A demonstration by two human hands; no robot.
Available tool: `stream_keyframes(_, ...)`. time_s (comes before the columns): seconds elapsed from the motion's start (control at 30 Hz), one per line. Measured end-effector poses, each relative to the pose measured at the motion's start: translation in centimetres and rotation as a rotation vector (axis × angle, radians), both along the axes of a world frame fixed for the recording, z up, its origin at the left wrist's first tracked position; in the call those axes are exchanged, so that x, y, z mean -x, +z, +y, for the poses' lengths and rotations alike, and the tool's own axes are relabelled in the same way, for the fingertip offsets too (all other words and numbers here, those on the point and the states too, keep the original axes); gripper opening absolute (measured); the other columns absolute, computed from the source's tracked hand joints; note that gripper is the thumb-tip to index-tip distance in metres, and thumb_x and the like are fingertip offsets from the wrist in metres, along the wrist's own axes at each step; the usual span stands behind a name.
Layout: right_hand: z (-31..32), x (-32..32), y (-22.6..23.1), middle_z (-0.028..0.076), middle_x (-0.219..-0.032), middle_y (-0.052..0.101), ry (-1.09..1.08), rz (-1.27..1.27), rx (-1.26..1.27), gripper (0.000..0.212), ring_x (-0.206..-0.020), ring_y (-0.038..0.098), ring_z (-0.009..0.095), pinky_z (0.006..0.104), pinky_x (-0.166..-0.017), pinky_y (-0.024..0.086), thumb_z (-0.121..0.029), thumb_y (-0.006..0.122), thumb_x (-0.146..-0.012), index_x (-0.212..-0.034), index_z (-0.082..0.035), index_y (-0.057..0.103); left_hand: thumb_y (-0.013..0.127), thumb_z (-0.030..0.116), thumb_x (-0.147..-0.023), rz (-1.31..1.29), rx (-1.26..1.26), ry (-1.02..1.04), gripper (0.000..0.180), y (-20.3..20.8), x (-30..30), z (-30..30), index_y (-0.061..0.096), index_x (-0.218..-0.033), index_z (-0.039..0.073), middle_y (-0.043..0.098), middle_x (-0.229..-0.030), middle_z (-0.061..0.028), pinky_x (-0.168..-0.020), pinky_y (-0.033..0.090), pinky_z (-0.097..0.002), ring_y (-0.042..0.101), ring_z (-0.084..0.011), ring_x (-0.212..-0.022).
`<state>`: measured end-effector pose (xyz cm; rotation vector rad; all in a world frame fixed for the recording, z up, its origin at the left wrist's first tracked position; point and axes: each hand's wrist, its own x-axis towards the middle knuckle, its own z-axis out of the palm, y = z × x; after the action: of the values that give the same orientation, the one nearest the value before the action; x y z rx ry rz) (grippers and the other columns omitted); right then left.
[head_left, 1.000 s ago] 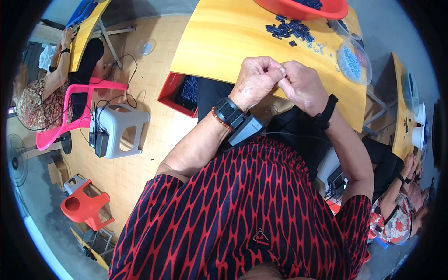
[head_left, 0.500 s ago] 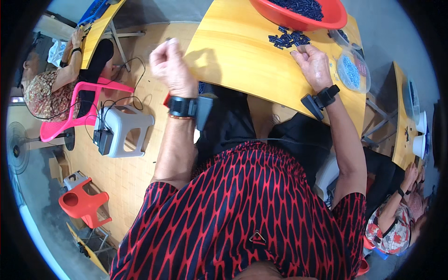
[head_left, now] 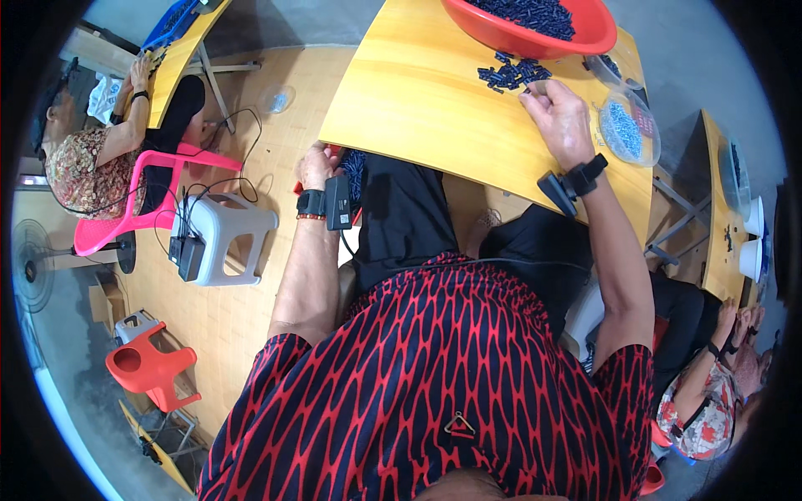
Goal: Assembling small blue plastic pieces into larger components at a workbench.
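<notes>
Dark tubular pieces (head_left: pixel 505 77) lie in a loose heap on the yellow table (head_left: pixel 409 96), which overhangs the person's black-trousered legs (head_left: pixel 401 200), probably so that its surface sits close to the arms. Next in size, the red basin (head_left: pixel 595 33) stands at the far side, full of similar pieces; there, it seems to keep a supply near without crowding the near edge. Low beside the left leg, the red box (head_left: pixel 336 151) sits partly under the table, perhaps because that puts it below a lowered arm. Towards the right edge is the round clear dish (head_left: pixel 648 147) of pale blue bits, its rim presumably stopping them from straying.

The left hand (head_left: pixel 316 167) is down at the box, fingertips hidden, so I cannot tell whether it holds anything. The right hand (head_left: pixel 558 113) reaches to the heap, thumb and forefinger narrowly bent, which suits slim items; whether a piece is between them, I cannot tell.
</notes>
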<state>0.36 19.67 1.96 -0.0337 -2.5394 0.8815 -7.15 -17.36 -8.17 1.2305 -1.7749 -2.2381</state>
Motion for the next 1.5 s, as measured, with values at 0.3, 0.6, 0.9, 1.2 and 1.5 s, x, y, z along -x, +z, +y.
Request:
stream_keyframes(0.3, -1.5, -5.6, 1.4, 0.012, -0.077, 0.062, 0.067, 0.208, -0.034, 0.017, -0.066, 0.065, 0.021, 0.0306, -0.058, 0.051, -0.007, 0.074, -0.078, -0.088, 0.001, 0.063, 0.064, 0.007, -0.088, 1.013, 0.302, -0.171, 0.02, 10.5, -3.4, 7.9, 0.061, -0.107, -0.001, 0.063, -0.098, -0.0069, -0.078, 0.048, -0.0259, 0.058, -0.0121, -0.085)
stream_keyframes(0.6, -2.6, -7.7, 1.9, 0.012, -0.08, 0.06, 0.134, 0.133, 0.121, 0.021, -0.068, 0.066, 0.021, 0.0297, -0.057, 0.051, -0.004, 0.074, -0.078, -0.095, 0.0, 0.061, 0.065, 0.014, -0.091, 0.598, -0.267, -1.028, 0.02, 10.4, -8.6, 18.7, 0.065, -0.104, -0.001, 0.068, -0.09, -0.0067, -0.075, 0.052, -0.0247, 0.062, -0.0102, -0.078)
stream_keyframes(0.9, -3.1, -8.4, -0.3, 0.009, -0.079, 0.059, 0.166, 0.123, 0.345, 0.022, -0.065, 0.062, 0.015, 0.0262, -0.058, 0.051, 0.002, 0.071, -0.079, -0.097, 0.0, 0.061, 0.061, 0.001, -0.091, 0.503, -0.585, -1.061, 0.01, 7.8, -8.1, 19.5, 0.059, -0.1, 0.0, 0.066, -0.092, -0.0085, -0.074, 0.055, -0.0271, 0.064, -0.0129, -0.079)
stream_keyframes(1.2, 3.3, -7.4, -1.6, 0.021, -0.091, 0.067, -0.212, -0.073, 0.164, 0.02, -0.08, 0.068, 0.028, 0.0337, -0.072, 0.052, -0.007, 0.062, -0.086, -0.102, 0.005, 0.063, 0.058, 0.002, -0.093, 0.598, -0.508, -0.972, 0.017, 7.6, -7.5, 18.8, 0.059, -0.109, -0.003, 0.063, -0.094, -0.0068, -0.073, 0.055, -0.0296, 0.061, -0.0132, -0.076)
stream_keyframes(1.5, 4.9, -3.3, -1.5, 0.026, -0.096, 0.064, -0.145, -0.072, -0.177, 0.021, -0.088, 0.062, 0.041, 0.046, -0.08, 0.049, -0.009, 0.06, -0.081, -0.097, 0.005, 0.063, 0.057, 0.001, -0.093, 0.577, -0.523, -0.948, 0.011, 7.5, -7.4, 18.6, 0.059, -0.103, -0.003, 0.061, -0.091, -0.0067, -0.071, 0.056, -0.0294, 0.061, -0.0135, -0.076)
